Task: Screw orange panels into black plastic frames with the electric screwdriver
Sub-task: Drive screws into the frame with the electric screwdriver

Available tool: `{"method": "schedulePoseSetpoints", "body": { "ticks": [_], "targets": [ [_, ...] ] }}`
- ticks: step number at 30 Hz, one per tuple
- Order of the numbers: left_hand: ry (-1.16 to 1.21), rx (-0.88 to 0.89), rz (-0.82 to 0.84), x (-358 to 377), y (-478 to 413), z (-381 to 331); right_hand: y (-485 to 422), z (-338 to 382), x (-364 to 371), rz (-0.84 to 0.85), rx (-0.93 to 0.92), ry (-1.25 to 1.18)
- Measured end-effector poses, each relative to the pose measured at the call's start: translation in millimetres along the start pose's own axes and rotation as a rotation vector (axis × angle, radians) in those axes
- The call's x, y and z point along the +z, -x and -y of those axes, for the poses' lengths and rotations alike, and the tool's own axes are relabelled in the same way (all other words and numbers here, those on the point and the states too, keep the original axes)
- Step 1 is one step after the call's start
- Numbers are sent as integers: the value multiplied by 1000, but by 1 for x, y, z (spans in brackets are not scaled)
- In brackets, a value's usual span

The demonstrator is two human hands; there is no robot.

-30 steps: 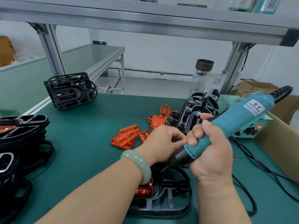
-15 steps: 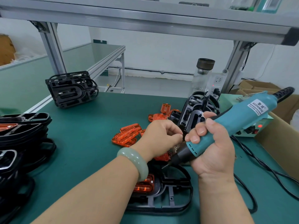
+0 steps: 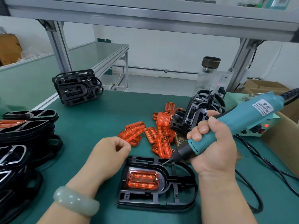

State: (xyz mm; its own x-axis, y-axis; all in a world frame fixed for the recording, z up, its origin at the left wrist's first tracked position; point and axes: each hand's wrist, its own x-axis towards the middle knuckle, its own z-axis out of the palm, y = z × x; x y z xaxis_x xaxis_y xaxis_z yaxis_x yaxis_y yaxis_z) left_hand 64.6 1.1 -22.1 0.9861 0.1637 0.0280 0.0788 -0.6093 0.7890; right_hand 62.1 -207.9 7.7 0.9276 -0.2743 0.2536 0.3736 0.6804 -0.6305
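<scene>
A black plastic frame [image 3: 155,206] lies flat on the green mat in front of me, with an orange panel [image 3: 142,180] seated in its left recess. My right hand [image 3: 215,147] grips the teal electric screwdriver [image 3: 246,115], tilted down to the left. Its bit tip hovers at the frame's upper edge, just above the panel's top right. My left hand [image 3: 111,152] sits at the frame's upper left corner, its fingers curled with the thumb against the index finger. Nothing shows in that hand.
Loose orange panels [image 3: 161,139] lie in a heap behind the frame. Black frames are stacked at the left [image 3: 27,128], at the back left [image 3: 77,88] and at the right [image 3: 199,110]. A glass bottle [image 3: 208,73], a power box [image 3: 258,128], black cables [image 3: 258,160] and a cardboard box [image 3: 284,143] crowd the right.
My left hand has drawn back to the left, away from the screwdriver tip. It uncovers the orange panel in the frame. The screwdriver bit has come down to the frame's upper edge.
</scene>
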Motion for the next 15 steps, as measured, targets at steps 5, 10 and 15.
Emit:
{"method": "schedulePoseSetpoints", "body": {
  "ticks": [5,10,15],
  "targets": [
    [135,-127,73,0,12,3,2,-5,3,-10,-4,6],
    [316,-126,68,-1,12,1,3,-7,6,-42,-1,-8],
    [1056,-280,285,-3,17,-11,5,-8,8,-84,2,-99]
  ]
}}
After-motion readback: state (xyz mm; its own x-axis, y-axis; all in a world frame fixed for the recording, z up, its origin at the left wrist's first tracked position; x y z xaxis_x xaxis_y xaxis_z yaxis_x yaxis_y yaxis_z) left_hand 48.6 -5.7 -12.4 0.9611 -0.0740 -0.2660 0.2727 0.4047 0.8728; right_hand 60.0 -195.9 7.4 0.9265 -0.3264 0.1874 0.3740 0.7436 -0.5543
